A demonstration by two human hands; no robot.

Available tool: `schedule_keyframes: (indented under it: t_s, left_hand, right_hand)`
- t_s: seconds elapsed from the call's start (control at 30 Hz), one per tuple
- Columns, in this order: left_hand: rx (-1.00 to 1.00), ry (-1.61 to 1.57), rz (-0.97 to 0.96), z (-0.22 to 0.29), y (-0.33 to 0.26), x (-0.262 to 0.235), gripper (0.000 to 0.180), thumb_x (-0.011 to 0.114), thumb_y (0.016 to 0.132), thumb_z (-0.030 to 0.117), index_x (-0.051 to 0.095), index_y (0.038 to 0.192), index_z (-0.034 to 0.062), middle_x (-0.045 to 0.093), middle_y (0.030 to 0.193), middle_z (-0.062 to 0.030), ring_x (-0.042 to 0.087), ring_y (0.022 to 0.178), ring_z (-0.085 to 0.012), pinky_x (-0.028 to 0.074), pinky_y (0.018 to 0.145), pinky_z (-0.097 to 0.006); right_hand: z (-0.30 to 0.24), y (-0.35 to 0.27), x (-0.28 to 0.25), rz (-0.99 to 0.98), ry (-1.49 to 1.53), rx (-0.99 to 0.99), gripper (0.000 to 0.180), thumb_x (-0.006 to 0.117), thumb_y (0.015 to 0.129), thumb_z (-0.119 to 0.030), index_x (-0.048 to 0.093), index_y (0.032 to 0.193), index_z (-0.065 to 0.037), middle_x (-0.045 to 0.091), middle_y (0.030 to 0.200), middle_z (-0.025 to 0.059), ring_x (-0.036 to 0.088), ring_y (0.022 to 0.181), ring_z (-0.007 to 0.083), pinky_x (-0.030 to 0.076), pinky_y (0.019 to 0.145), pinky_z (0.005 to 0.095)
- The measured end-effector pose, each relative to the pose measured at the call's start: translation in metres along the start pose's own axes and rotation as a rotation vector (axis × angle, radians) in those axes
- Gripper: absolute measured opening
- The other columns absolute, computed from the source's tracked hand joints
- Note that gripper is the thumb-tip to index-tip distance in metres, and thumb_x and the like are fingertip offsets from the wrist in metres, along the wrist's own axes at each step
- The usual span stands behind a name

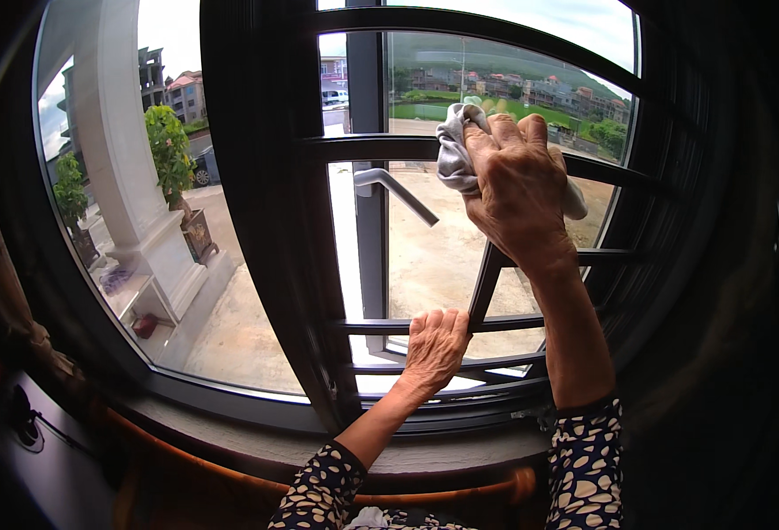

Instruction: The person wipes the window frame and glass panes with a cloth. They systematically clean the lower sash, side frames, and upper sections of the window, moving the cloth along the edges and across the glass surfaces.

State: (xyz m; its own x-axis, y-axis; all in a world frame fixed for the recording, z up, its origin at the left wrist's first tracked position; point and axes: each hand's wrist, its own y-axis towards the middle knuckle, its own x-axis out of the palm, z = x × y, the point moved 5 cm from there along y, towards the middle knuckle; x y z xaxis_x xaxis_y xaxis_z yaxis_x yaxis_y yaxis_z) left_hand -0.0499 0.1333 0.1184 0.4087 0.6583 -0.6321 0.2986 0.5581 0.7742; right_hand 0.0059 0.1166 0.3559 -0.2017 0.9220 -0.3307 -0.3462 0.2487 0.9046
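A dark metal window grille (389, 148) with horizontal and upright bars fills the middle of the view. My right hand (515, 190) is high up, shut on a grey cloth (457, 146) pressed against an upright bar near the upper crossbar. Lower down, my left hand (434, 346) grips a horizontal bar of the grille. A silver window handle (396, 190) sticks out just left of the cloth. Both my forearms wear dark sleeves with a pale spotted pattern.
A dark window frame post (261, 212) stands left of the grille. Outside lie a paved yard, a white column (133, 177), potted shrubs (170, 150) and distant houses. A stone sill (460, 455) runs below the window. A dark panel with a socket (24, 424) sits at the lower left.
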Motion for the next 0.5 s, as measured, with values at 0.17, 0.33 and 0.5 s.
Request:
schedule_keyframes:
  t_s: [0.17, 0.33, 0.5]
  left_hand:
    - [0.000, -0.015, -0.004, -0.001, 0.000, 0.000, 0.027, 0.058, 0.086, 0.021, 0.053, 0.107, 0.0050, 0.052, 0.090, -0.0068, 0.051, 0.086, -0.0229, 0.037, 0.080, -0.038]
    - [0.017, -0.033, -0.036, -0.002, -0.002, 0.008, 0.030, 0.057, 0.087, 0.020, 0.053, 0.113, 0.0052, 0.053, 0.093, -0.0078, 0.051, 0.091, -0.0234, 0.038, 0.083, -0.040]
    - [0.001, -0.046, -0.101, 0.003, 0.000, 0.006, 0.032, 0.058, 0.087, 0.021, 0.052, 0.115, 0.0070, 0.055, 0.098, -0.0072, 0.052, 0.094, -0.0236, 0.039, 0.081, -0.043]
  right_hand:
    - [-0.048, 0.020, 0.005, -0.025, 0.133, -0.038, 0.030, 0.067, 0.081, -0.013, 0.067, 0.109, -0.002, 0.063, 0.109, 0.0147, 0.053, 0.107, 0.0308, 0.049, 0.074, 0.0466]
    - [-0.098, 0.033, 0.008, 0.208, 0.240, -0.169, 0.032, 0.073, 0.077, -0.024, 0.068, 0.106, -0.010, 0.065, 0.105, 0.0095, 0.054, 0.104, 0.0286, 0.048, 0.075, 0.0477]
    - [-0.092, 0.032, 0.016, 0.133, 0.206, -0.237, 0.042, 0.075, 0.078, -0.022, 0.063, 0.118, -0.015, 0.065, 0.109, 0.0077, 0.055, 0.103, 0.0299, 0.051, 0.068, 0.0460]
